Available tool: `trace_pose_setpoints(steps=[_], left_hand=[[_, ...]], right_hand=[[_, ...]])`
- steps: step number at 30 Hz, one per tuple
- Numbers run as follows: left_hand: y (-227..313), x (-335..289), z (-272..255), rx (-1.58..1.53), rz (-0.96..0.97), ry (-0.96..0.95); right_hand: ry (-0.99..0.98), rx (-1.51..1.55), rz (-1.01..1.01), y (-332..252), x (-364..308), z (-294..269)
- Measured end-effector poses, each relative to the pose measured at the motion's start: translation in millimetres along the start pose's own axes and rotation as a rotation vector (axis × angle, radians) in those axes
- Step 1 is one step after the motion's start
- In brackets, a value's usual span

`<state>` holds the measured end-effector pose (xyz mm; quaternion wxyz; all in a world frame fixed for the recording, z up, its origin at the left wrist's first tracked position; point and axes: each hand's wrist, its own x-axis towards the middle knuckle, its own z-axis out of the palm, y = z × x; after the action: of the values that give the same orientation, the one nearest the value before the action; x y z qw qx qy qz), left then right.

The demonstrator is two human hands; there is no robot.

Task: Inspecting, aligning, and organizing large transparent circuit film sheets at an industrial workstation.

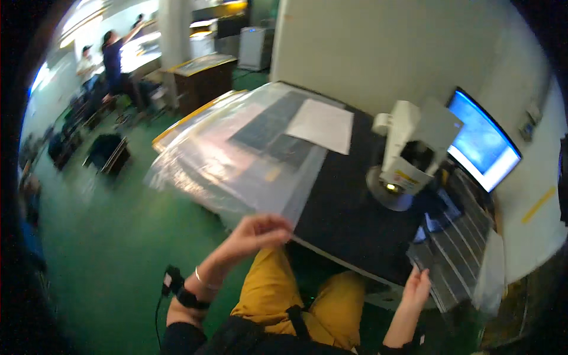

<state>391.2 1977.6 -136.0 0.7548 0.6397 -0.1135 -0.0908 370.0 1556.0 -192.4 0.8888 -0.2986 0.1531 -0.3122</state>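
Note:
My right hand (416, 287), low on the right, has its thumb and fingers closed on the near edge of a dark panel with pale parallel stripes (455, 260). The panel slants up along the table's right end. In front of the table edge, my left hand (260, 234) is loosely curled, its fingers bent toward the thumb and a little blurred. Nothing shows in it. Just beyond it lie clear plastic sheets (236, 189) over dark and pinkish flat pieces. A white paper sheet (322, 125) rests on top of them.
A white microscope-like instrument (405, 154) with a round base and small light stands on the black tabletop (349, 219). Behind it is a lit monitor (482, 139). Translucent plastic (490, 275) hangs beside the panel. Stools (108, 155) and people (112, 59) are far left.

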Motion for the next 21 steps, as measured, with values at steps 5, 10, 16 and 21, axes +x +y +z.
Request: trace_pose_setpoints(steps=[5, 10, 16, 21], left_hand=[[-6.8, 7.3, -141.2, 0.978, 0.145, 0.915], [-37.0, 2.2, -219.1, 1.116, -0.05, 1.659], [-36.3, -23.6, -222.7, 0.21, 0.213, 1.377], [13.1, -34.0, -225.4, 0.115, 0.246, 1.23]], right_hand=[[-0.027, 0.194, 0.427, -12.2, -27.9, 26.5], [0.112, 0.139, 0.838, -36.5, -81.0, 64.5], [-0.243, 0.444, 1.044, -29.0, -70.5, 29.2], [-0.315, 0.438, 1.153, -14.3, -73.0, 50.7]])
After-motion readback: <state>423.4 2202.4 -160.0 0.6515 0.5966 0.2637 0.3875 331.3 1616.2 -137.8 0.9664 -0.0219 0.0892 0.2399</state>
